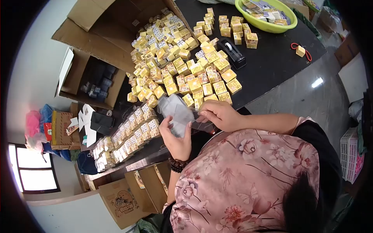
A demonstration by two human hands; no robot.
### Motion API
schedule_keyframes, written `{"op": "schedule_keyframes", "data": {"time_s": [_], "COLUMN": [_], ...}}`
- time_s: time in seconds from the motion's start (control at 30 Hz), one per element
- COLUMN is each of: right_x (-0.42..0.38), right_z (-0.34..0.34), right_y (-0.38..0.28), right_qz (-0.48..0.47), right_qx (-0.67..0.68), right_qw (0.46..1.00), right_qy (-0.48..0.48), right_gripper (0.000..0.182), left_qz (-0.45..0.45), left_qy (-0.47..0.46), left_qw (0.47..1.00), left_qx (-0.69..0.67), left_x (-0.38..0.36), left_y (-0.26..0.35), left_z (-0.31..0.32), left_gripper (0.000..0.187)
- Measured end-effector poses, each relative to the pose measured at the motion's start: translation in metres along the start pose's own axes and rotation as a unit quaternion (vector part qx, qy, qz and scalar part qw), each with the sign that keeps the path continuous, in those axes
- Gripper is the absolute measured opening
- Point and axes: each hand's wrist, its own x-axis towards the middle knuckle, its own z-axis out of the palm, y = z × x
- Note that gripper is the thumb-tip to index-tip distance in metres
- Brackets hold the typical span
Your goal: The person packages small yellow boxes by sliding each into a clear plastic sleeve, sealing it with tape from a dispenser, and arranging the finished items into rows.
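My left hand [176,141] is wrapped around some clear, whitish plastic sleeves [178,114], with the thumb on the near side. At their right edge, my right hand [221,115] has its fingers pinched together. Whether one sleeve is between those fingertips is hard to make out. Just beyond both hands lie many small yellow printed boxes [196,86], loosely heaped. To the left of my left hand, wrapped rows of similar boxes [134,132] run along the table edge.
A big cardboard carton [91,42] spills boxes onto the black table [268,62]. Further back are a black stapler-like tool [232,54], a yellow-green basin [268,26] of packets and red-handled scissors [308,55]. A phone [101,123] lies left; an open carton [120,202] stands below.
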Motion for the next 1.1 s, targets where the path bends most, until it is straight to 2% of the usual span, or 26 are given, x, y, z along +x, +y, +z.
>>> {"op": "schedule_keyframes", "data": {"time_s": [0.07, 0.17, 0.23, 0.3, 0.33, 0.37, 0.4, 0.43, 0.47, 0.5, 0.53, 0.57, 0.63, 0.67, 0.7, 0.73, 0.77, 0.8, 0.87, 0.9, 0.97, 1.0, 1.03, 1.07, 1.1], "right_x": [0.001, 0.001, 0.002, 0.001, 0.000, 0.000, 0.001, 0.003, 0.007, 0.012, 0.019, 0.020, 0.019, 0.022, 0.025, 0.028, 0.029, 0.028, 0.027, 0.025, 0.016, 0.015, 0.011, 0.005, -0.001], "right_z": [-0.002, -0.001, -0.001, -0.001, 0.000, -0.001, -0.007, -0.012, -0.018, -0.025, -0.031, -0.035, -0.038, -0.034, -0.033, -0.033, -0.034, -0.035, -0.038, -0.044, -0.072, -0.090, -0.113, -0.128, -0.138], "right_y": [0.006, 0.006, 0.003, 0.004, 0.006, 0.007, 0.010, 0.007, 0.000, -0.004, 0.001, 0.001, -0.001, 0.005, 0.006, 0.002, -0.001, -0.006, -0.014, -0.009, 0.015, 0.025, 0.036, 0.048, 0.056], "right_qz": [-0.138, -0.175, -0.167, -0.156, -0.156, -0.157, -0.116, -0.113, 0.044, 0.198, 0.287, 0.288, 0.350, 0.337, 0.337, 0.290, 0.240, 0.241, 0.198, 0.200, 0.131, 0.098, -0.039, -0.009, 0.022], "right_qx": [-0.146, -0.166, -0.166, -0.167, -0.170, -0.173, -0.187, -0.188, -0.128, -0.063, 0.081, 0.081, 0.211, 0.234, 0.234, 0.137, 0.038, 0.038, -0.095, -0.095, -0.049, -0.162, -0.419, -0.456, -0.492], "right_qw": [0.979, 0.970, 0.972, 0.973, 0.973, 0.972, 0.974, 0.974, 0.975, 0.935, 0.895, 0.895, 0.820, 0.810, 0.810, 0.848, 0.876, 0.876, 0.879, 0.879, 0.961, 0.976, 0.906, 0.889, 0.869], "right_qy": [-0.037, -0.021, -0.009, 0.006, 0.001, -0.004, -0.062, -0.059, -0.177, -0.287, -0.331, -0.331, -0.401, -0.419, -0.420, -0.422, -0.417, -0.416, -0.424, -0.423, -0.238, -0.107, -0.052, -0.046, -0.039], "right_gripper": [0.012, 0.012, 0.011, 0.011, 0.011, 0.012, 0.016, 0.016, 0.019, 0.025, 0.045, 0.045, 0.063, 0.075, 0.075, 0.069, 0.064, 0.064, 0.049, 0.049, 0.037, 0.032, 0.036, 0.040, 0.043], "left_qz": [-0.019, -0.036, -0.035, -0.061, -0.060, -0.096, -0.132, -0.132, -0.137, -0.141, -0.131, -0.132, -0.003, 0.024, 0.024, 0.020, 0.017, 0.017, -0.004, -0.005, -0.148, -0.149, -0.205, -0.260, -0.261], "left_qy": [-0.001, -0.006, -0.016, -0.089, -0.097, -0.128, -0.158, -0.161, -0.177, -0.190, -0.248, -0.249, -0.361, -0.392, -0.391, -0.402, -0.413, -0.414, -0.457, -0.458, -0.471, -0.471, -0.458, -0.444, -0.447], "left_qw": [1.000, 0.998, 0.998, 0.992, 0.991, 0.981, 0.967, 0.966, 0.948, 0.924, 0.921, 0.921, 0.889, 0.881, 0.881, 0.882, 0.882, 0.881, 0.865, 0.864, 0.807, 0.806, 0.784, 0.757, 0.755], "left_qx": [0.019, 0.042, 0.046, -0.067, -0.068, -0.111, -0.152, -0.154, -0.227, -0.299, -0.269, -0.270, -0.280, -0.266, -0.265, -0.246, -0.228, -0.228, -0.208, -0.209, -0.324, -0.326, -0.366, -0.402, -0.403], "left_x": [0.004, 0.002, -0.004, -0.012, -0.014, -0.015, -0.015, -0.014, -0.014, -0.015, -0.016, -0.012, 0.003, 0.009, 0.010, 0.011, 0.012, 0.012, 0.009, 0.005, -0.007, -0.014, -0.021, -0.026, -0.028], "left_y": [0.009, 0.001, -0.014, -0.025, -0.023, -0.018, -0.013, -0.009, -0.006, -0.004, -0.010, -0.006, 0.014, 0.021, 0.023, 0.025, 0.025, 0.023, 0.013, 0.007, -0.006, -0.011, -0.013, -0.015, -0.017], "left_z": [-0.005, -0.009, -0.010, -0.010, -0.011, -0.012, -0.012, -0.013, -0.014, -0.015, -0.022, -0.022, -0.023, -0.023, -0.023, -0.022, -0.020, -0.020, -0.019, -0.019, -0.018, -0.016, -0.012, -0.009, -0.008], "left_gripper": [0.059, 0.051, 0.046, 0.027, 0.027, 0.020, 0.012, 0.012, 0.009, 0.007, 0.004, 0.004, 0.005, 0.010, 0.010, 0.013, 0.016, 0.016, 0.018, 0.018, 0.014, 0.014, 0.015, 0.017, 0.017]}}
